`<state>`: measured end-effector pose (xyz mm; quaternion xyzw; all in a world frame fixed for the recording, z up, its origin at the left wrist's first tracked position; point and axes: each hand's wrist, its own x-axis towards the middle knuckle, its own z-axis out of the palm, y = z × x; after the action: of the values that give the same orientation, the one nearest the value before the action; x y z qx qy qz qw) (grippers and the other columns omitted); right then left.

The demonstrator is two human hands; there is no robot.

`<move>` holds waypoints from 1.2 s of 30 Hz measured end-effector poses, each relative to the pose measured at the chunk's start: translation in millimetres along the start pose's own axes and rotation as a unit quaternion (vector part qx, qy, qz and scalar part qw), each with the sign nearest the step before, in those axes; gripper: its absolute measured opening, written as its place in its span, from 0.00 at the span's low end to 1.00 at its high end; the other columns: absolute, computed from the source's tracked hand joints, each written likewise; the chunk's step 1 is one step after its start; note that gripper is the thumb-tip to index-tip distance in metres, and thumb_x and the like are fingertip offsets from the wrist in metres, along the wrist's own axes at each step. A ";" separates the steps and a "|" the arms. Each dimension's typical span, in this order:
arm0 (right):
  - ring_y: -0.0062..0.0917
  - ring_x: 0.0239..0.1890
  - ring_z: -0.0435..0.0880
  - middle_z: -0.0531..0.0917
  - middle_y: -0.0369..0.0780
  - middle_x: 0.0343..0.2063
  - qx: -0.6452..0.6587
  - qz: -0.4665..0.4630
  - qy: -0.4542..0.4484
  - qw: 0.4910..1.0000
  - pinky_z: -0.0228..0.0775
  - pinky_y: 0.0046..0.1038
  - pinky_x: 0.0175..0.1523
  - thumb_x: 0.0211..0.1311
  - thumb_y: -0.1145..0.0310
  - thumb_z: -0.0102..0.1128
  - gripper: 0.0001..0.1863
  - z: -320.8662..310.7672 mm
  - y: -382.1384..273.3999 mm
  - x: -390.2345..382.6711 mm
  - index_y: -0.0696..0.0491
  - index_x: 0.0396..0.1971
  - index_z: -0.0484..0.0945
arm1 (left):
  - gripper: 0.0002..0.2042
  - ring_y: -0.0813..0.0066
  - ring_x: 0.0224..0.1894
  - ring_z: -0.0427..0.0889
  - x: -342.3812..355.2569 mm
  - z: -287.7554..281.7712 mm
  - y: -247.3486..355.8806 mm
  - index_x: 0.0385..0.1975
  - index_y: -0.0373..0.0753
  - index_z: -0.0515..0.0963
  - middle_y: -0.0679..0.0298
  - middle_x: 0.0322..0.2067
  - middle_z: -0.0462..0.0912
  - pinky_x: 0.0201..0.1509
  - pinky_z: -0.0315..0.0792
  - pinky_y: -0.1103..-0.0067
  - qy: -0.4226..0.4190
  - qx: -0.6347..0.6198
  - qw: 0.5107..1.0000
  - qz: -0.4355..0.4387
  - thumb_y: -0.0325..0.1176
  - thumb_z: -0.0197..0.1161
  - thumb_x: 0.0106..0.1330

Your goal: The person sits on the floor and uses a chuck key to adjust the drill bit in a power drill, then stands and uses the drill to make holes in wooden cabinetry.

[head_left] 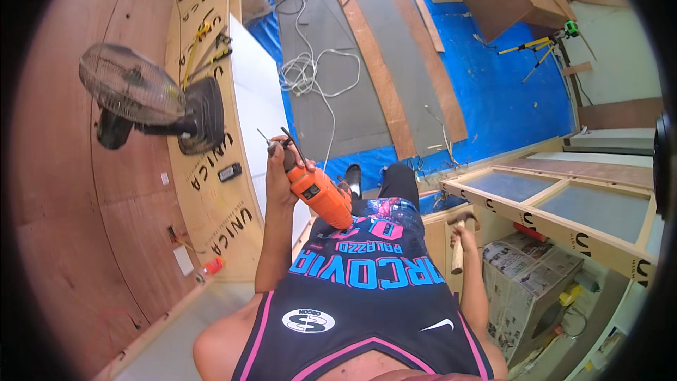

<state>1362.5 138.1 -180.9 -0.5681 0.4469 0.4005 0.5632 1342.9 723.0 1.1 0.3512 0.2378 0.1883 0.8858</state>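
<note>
An orange corded-style power drill (323,199) is gripped near its front by my left hand (282,161), fingers wrapped round it. Its thin bit points away to the far left, and a black rod sticks out beside the chuck. The rear of the drill lies close to my dark jersey (360,275). Lower on the right, my right hand (462,231) is closed round a hammer (458,259) with a light wooden handle. The hammer's dark head shows just above the fingers, near a wooden frame. Parts of both palms are hidden.
On the left, a plywood bench (222,212) carries a black fan (134,88), a dark battery-like block (230,172) and tools. A white cable (303,74) coils on the floor boards. Blue sheeting (525,109) holds a tripod (539,48). A timber-framed panel (557,194) stands right.
</note>
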 end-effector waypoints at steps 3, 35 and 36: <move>0.21 0.11 0.69 0.72 0.34 0.13 -0.013 0.006 0.041 0.999 0.66 0.25 0.18 0.66 0.65 0.60 0.10 7.2 26.2 4.3 0.49 0.26 0.71 | 0.17 0.66 0.25 0.82 53.5 41.4 51.2 0.53 0.47 0.70 0.66 0.24 0.74 0.42 0.79 0.64 -0.018 0.000 0.999 0.030 0.52 0.53 0.78; 0.22 0.18 0.76 0.78 0.37 0.22 -0.357 -0.262 -0.053 0.895 0.72 0.29 0.21 0.62 0.65 0.69 0.13 569.5 -1084.2 343.3 0.57 0.34 0.74 | 0.19 0.80 0.29 0.79 868.2 431.6 312.2 0.53 0.47 0.74 0.72 0.28 0.75 0.53 0.76 0.66 -0.219 0.006 0.862 0.457 0.54 0.48 0.79; 0.22 0.18 0.76 0.78 0.37 0.22 -0.356 -0.244 -0.093 0.897 0.71 0.29 0.21 0.62 0.65 0.69 0.13 588.7 -1105.6 346.9 0.57 0.34 0.75 | 0.19 0.80 0.29 0.79 897.2 424.4 315.3 0.53 0.47 0.74 0.72 0.28 0.75 0.53 0.76 0.67 -0.206 0.013 0.866 0.455 0.54 0.48 0.79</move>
<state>2548.1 668.4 -228.2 -0.7818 0.0677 0.4338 0.4427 2257.4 1161.3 237.9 0.4628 -0.1341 0.4903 0.7263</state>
